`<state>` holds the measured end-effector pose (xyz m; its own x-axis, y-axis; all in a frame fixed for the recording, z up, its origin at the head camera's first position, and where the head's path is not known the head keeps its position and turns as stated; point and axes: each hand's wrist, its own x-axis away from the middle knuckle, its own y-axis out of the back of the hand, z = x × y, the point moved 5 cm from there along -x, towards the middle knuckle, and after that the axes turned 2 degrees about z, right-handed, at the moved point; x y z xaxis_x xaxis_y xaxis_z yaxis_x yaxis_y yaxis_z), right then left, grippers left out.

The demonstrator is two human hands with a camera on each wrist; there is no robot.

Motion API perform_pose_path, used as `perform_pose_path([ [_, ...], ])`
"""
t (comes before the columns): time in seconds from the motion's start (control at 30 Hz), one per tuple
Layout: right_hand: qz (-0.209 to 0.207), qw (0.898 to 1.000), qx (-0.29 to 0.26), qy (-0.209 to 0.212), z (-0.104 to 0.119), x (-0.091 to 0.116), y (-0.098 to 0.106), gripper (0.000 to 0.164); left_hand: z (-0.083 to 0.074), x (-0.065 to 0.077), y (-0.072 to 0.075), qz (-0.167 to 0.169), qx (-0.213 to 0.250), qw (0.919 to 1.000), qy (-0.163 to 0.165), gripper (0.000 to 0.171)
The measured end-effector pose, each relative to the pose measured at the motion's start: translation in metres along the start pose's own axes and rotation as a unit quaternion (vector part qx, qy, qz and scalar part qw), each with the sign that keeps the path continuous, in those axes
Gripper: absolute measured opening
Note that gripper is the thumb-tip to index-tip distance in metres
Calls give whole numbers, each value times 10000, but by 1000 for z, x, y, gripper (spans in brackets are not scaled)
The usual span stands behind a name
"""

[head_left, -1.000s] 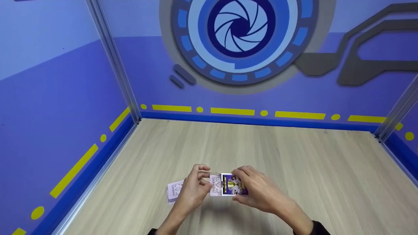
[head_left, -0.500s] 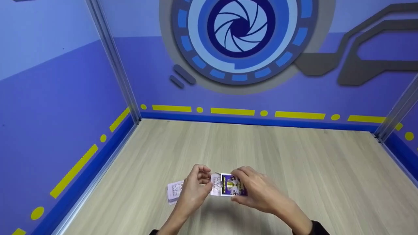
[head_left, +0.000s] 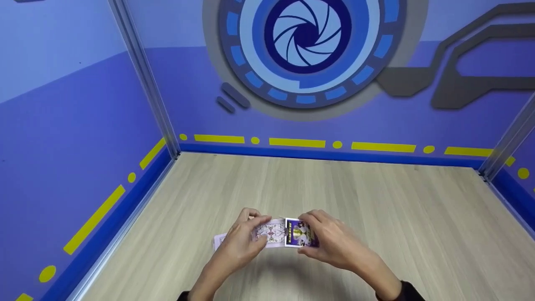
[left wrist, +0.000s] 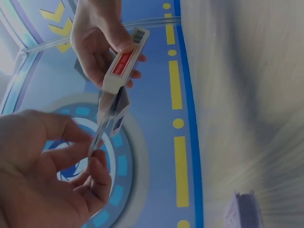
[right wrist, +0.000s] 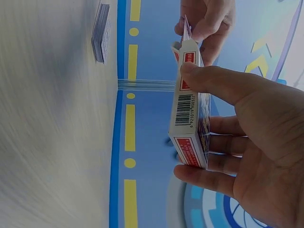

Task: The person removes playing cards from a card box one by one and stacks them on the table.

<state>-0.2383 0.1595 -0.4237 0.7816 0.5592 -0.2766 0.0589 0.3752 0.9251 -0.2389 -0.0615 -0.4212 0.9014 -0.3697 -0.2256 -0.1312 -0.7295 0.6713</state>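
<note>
My right hand [head_left: 334, 242] grips a playing card box [head_left: 297, 233], dark purple with a yellow figure on its front and white edges. Its barcode side faces the right wrist view. The box's open end points left, with a flap sticking out beside it. My left hand [head_left: 240, 240] pinches a thin bunch of playing cards [head_left: 273, 233] by their outer end, thumb on one side and fingers on the other. Their patterned pale backs face up, and their right ends are hidden at the box's mouth. Box and cards are held above the table.
A stack of playing cards [right wrist: 101, 33] lies on the wooden table [head_left: 376, 200], partly behind my left hand in the head view. Blue printed panels [head_left: 234, 121] with metal corner posts [head_left: 144, 79] border the table at the back and sides.
My left hand has moved left and a little away from the box. More of the cards' patterned backs now shows outside the box's mouth. The right hand has barely shifted.
</note>
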Motion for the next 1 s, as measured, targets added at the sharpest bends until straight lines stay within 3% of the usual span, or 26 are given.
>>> perform_pose_path([
  [0.13, -32, 10000, 44, 72, 1, 1, 0, 67, -6, 6, -1, 217, -868, 9956, -260, 63],
  [0.27, -10, 9999, 30, 126, 2, 1, 0, 66, -11, 9, -4, -8, -1814, 9810, -689, 74],
  [0.37, -24, 9999, 4, 147, 3, 1, 1, 66, -12, 8, -5, -145, -2123, 9738, -797, 71],
  [0.57, -247, 9997, -43, 72, -1, 0, 6, 67, -6, 8, 12, -263, -2014, 9768, -675, 71],
  [0.83, -537, 9983, -211, -127, -7, 1, 9, 68, 13, 8, 49, -930, -1873, 9772, -369, 67],
  [1.0, -602, 9977, -198, -260, -8, 4, 10, 79, 27, 8, 59, -838, -1735, 9813, 13, 67],
])
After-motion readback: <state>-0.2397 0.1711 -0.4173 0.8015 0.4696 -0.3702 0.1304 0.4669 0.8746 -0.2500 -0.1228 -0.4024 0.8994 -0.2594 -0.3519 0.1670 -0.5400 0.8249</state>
